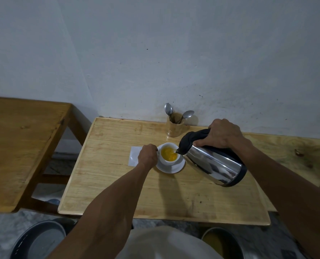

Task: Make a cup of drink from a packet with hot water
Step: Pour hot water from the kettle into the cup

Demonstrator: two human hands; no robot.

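Observation:
A white cup stands on a white saucer in the middle of the wooden table. Orange-yellow liquid fills part of the cup. My left hand is closed on the cup's left side, at its handle. My right hand grips the black handle of a steel kettle, which is tilted left with its spout over the cup's right rim, and a thin stream runs into the cup. A white packet lies flat on the table just left of my left hand, partly hidden by it.
A wooden holder with two spoons stands at the back by the wall. A second wooden table stands to the left. Round metal basins sit on the floor below the front edge.

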